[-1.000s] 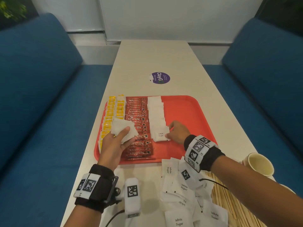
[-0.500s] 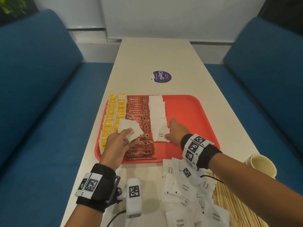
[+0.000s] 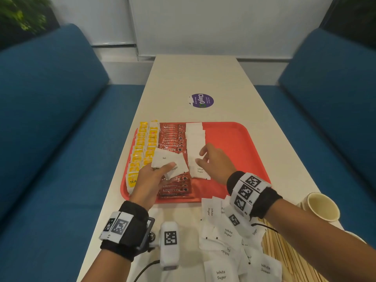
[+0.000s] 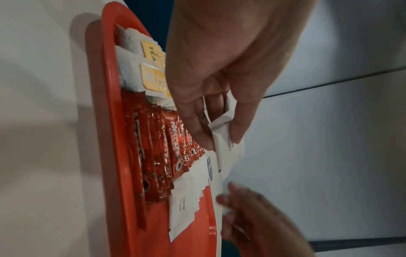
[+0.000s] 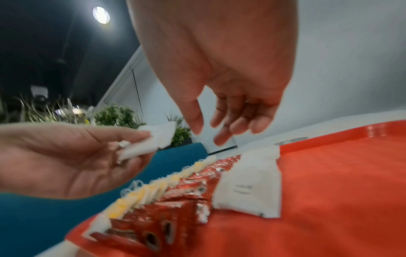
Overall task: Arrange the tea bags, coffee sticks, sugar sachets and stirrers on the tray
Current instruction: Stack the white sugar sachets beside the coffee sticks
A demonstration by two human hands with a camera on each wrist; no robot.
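Observation:
A red tray (image 3: 234, 143) holds rows of yellow tea bags (image 3: 140, 151), red coffee sticks (image 3: 173, 137) and a column of white sugar sachets (image 3: 195, 139). My left hand (image 3: 150, 178) holds a small fan of sugar sachets (image 3: 168, 161) over the coffee sticks, pinched between thumb and fingers (image 4: 219, 137). My right hand (image 3: 215, 161) hovers above the sachet column with loose, spread fingers and nothing in it; in the right wrist view its fingers (image 5: 222, 125) hang just right of the held sachets (image 5: 153, 140).
Loose sugar sachets (image 3: 227, 233) lie heaped on the table below the tray, with wooden stirrers (image 3: 284, 257) to their right. A paper cup (image 3: 321, 206) stands at the right edge. A purple sticker (image 3: 202, 100) sits beyond the tray. Blue sofas flank the table.
My right hand has lifted off the nearest sachet in the column and moved left toward my left hand. The left hand has brought its sachets slightly right.

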